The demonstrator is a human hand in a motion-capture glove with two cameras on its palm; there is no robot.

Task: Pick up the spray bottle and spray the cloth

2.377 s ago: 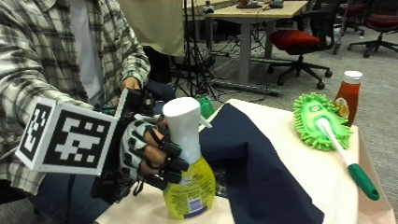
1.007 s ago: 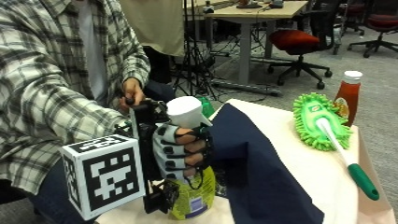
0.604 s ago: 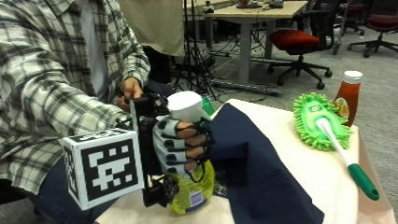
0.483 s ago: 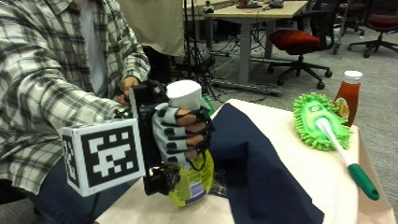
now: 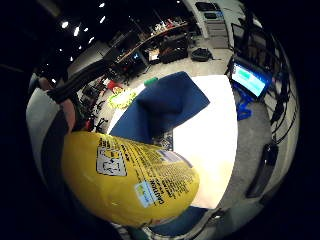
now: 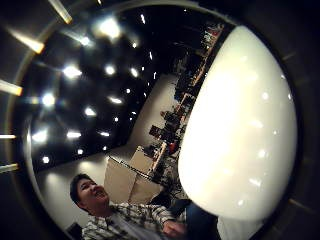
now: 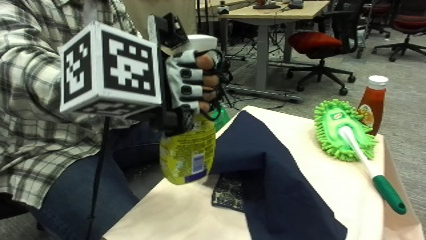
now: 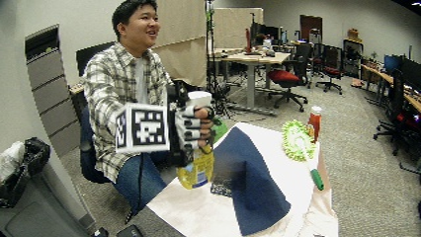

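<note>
Holding spray bottle [image 7: 188, 152] by its neck in my right hand [image 7: 193, 80], lifted off surface [image 7: 200, 220], so nozzle can aim at cloth [image 7: 266, 170] just beside.

A white-covered table [image 7: 313, 185] carries a rumpled navy cloth [image 7: 266, 170], a green duster [image 7: 343, 131] and a ketchup bottle [image 7: 373, 102].

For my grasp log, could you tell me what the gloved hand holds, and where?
The right hand grips the spray bottle around its neck, lifted off the table.
</note>
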